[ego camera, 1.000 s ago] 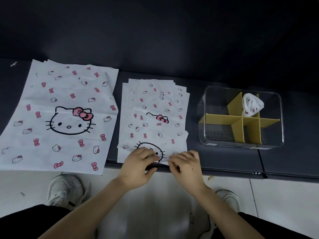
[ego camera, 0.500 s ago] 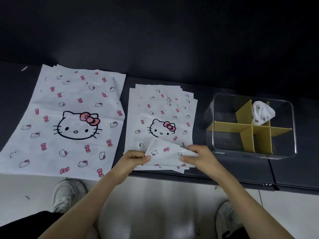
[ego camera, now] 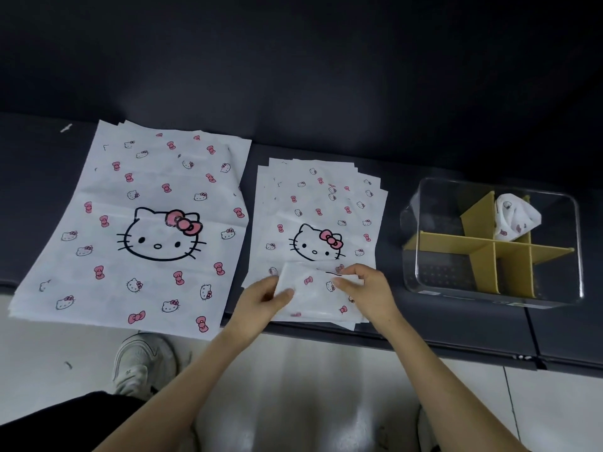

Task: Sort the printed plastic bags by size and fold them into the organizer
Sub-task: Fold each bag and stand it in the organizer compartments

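Nearest, the left hand [ego camera: 266, 296] and right hand [ego camera: 365, 288], forearms converging, each pinched one end of a partly folded white pink-bow-printed plastic bag [ego camera: 313, 290], probably to tighten it for a compartment, above the near edge of the smaller bag stack [ego camera: 321, 207]. Beyond lay the larger bag stack [ego camera: 146, 177] at left and the clear yellow-divided plastic organizer [ego camera: 483, 272] at right, one stowed bag [ego camera: 515, 220] in a far compartment.

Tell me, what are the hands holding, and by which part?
A folded small bag: the left hand pinches its left edge, the right hand its top right edge.
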`<state>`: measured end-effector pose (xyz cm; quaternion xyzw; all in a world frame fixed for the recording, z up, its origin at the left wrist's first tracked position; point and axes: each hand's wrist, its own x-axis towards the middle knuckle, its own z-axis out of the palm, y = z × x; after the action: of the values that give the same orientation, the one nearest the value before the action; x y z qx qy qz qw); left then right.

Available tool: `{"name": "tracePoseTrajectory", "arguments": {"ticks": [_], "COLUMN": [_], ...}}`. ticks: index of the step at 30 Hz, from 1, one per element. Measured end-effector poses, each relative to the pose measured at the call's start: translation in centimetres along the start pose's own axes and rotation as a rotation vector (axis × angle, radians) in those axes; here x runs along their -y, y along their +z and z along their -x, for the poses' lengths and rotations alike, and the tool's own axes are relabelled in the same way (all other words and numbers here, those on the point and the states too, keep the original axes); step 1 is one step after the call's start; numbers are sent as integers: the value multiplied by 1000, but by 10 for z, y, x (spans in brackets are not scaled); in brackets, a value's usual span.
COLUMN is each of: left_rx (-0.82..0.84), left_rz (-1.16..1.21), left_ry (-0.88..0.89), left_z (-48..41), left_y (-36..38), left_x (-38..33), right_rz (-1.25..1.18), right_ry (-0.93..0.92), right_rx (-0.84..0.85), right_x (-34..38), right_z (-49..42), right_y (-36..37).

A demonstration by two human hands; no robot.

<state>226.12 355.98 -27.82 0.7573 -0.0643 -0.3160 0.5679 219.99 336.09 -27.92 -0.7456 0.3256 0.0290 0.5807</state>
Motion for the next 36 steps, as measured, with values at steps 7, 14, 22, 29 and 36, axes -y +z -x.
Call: {"name": "tracePoseTrajectory", "arguments": {"ticks": [7, 14, 22, 29, 36], "left_rx": [-481, -386, -179, -149, -389], "left_rz": [-423, -168, -315, -468, -554], "left_ry": [174, 1, 275, 310, 292], "left_z": [9, 1, 5, -3, -1], "left_y": [12, 10, 6, 1, 11], "left_x": [5, 13, 15, 22, 31], "right_rz": [196, -340, -364, -195, 21], "right_ry": [-87, 81, 20, 62, 103], "right_rx": [-166, 54, 45, 45, -31], "right_x": [-1, 24, 14, -1, -11], "right_z": [5, 22, 36, 25, 11], "right_y": [12, -4, -25, -16, -4]}}
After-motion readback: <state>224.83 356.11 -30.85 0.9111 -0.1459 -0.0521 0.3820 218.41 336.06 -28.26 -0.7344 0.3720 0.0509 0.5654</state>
